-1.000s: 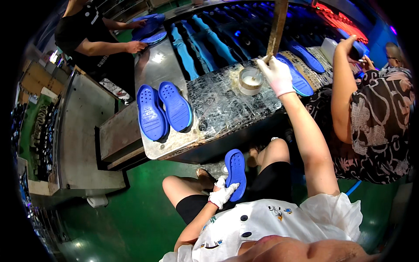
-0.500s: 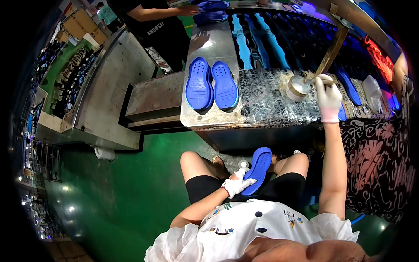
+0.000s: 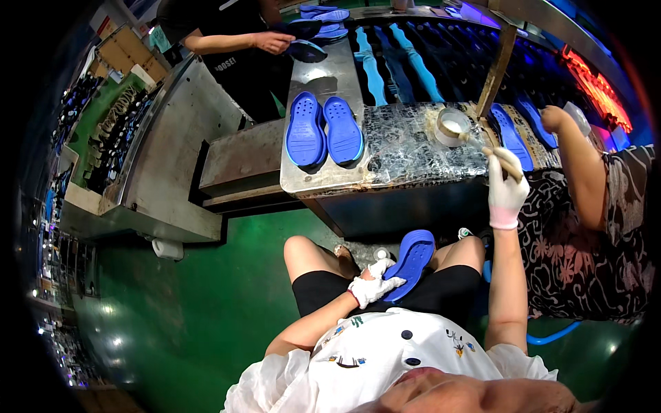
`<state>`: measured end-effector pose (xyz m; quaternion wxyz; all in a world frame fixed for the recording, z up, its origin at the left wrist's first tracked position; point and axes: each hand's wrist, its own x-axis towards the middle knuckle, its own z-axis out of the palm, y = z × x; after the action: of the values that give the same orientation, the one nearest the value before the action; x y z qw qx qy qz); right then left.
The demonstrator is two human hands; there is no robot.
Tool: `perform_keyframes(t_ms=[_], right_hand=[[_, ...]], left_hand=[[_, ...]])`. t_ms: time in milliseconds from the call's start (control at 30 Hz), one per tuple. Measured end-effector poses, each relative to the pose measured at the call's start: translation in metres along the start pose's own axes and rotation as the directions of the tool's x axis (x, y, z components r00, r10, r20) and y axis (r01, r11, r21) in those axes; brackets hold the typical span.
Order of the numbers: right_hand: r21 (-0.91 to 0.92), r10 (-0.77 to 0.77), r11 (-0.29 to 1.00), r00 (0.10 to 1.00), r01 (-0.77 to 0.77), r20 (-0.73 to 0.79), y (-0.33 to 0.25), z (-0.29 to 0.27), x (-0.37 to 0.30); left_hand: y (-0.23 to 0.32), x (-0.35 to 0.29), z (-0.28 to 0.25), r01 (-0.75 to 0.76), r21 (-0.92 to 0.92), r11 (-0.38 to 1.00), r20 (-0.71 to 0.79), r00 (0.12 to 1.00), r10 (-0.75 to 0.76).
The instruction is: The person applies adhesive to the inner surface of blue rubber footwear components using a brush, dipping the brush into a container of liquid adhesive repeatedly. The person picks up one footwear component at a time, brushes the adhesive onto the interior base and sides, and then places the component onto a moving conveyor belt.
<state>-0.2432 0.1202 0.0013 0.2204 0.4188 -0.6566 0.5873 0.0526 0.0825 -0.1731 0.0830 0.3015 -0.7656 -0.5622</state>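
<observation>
My left hand (image 3: pixel 374 284), in a white glove, grips the lower end of a blue shoe sole (image 3: pixel 412 265) above my lap. The sole's inner face points up, its far end tilted toward the table. My right hand (image 3: pixel 508 187), also gloved, is closed around the handle of a brush (image 3: pixel 505 160) near the table's front edge. The brush's tip end reaches toward a round tub (image 3: pixel 452 128) with white liquid inside, on the plastic-covered tabletop. To its left, a pair of blue soles (image 3: pixel 323 131) lies side by side on the metal table corner.
A worker (image 3: pixel 265 45) at the far left holds a dark sole near a stack of blue soles (image 3: pixel 323 20). Another person's arm (image 3: pixel 575 158) reaches in at right, by more soles (image 3: pixel 511 138). A wooden post (image 3: pixel 497 72) rises behind the tub. A conveyor (image 3: pixel 441 65) carries blue strips.
My right hand has drawn back toward me from the tub with the brush. The person at right now reaches over the table, and the far worker has lifted a dark sole.
</observation>
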Motion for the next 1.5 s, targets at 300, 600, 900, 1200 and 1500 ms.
perform_keyframes(t_ms=[300,600,900,1200,1500], right_hand=[[0.231,0.27,0.936,0.963,-0.264,0.006,-0.02,-0.015,-0.049],[0.259,0.273,0.929,0.962,-0.264,0.0,-0.034,-0.02,-0.043],[0.436,0.266,0.867,0.964,-0.239,-0.001,-0.061,-0.033,-0.072],[0.287,0.131,0.94,0.971,-0.186,0.202,-0.09,-0.021,-0.073],[0.084,-0.061,0.996,0.965,0.04,0.257,-0.083,-0.003,-0.065]], left_hand=[[0.063,-0.001,-0.023,-0.036,-0.101,0.994,-0.131,0.991,0.023],[0.142,0.014,-0.062,-0.137,-0.362,0.922,-0.394,0.919,-0.019],[0.186,0.072,-0.093,-0.594,-0.219,0.774,-0.903,0.425,0.071],[0.172,0.077,-0.07,-0.611,-0.159,0.776,-0.884,0.437,0.164],[0.171,0.075,-0.069,-0.556,-0.308,0.772,-0.841,0.538,0.052]])
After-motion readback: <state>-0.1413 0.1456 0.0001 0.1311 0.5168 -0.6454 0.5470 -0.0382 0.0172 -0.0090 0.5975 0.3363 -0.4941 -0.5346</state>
